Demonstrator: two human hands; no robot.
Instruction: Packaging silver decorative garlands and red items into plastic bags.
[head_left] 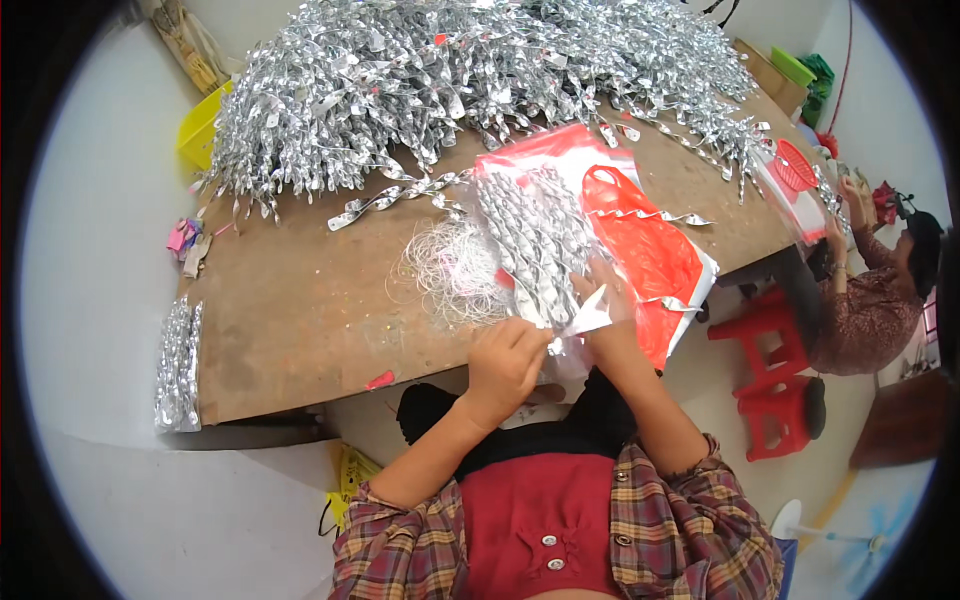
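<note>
Clear bag (535, 240) of twisted silver strips: it lay at the near edge of the bench (290, 330), its filled length slanting away from the person and its near end reaching over the edge. The left hand (505, 365) pinched the near end between thumb and bent fingers; the right hand (612, 305) lay along the bag's lower right side, partly covered by a pointed white strip (592, 317), so that whether its fingers were closed could not be told. Just beside the bag, on its left, a loose tangle of pale cord (450, 270) rested on the bench; on its right, a red plastic bag (655, 260) was spread out, with a single twisted strip (650, 214) lying across its upper part. A large heap of silver strips (480, 75) covered the far part of the bench, with a yellow container (203, 125) at its left. A packed bundle (180, 365) of similar strips was at the bench's left edge, and a small red scrap (381, 380) lay near the front edge. At the right, a second person (870, 325) was beside the bench, near a red basket (795, 165) and red stools (745, 328)
</note>
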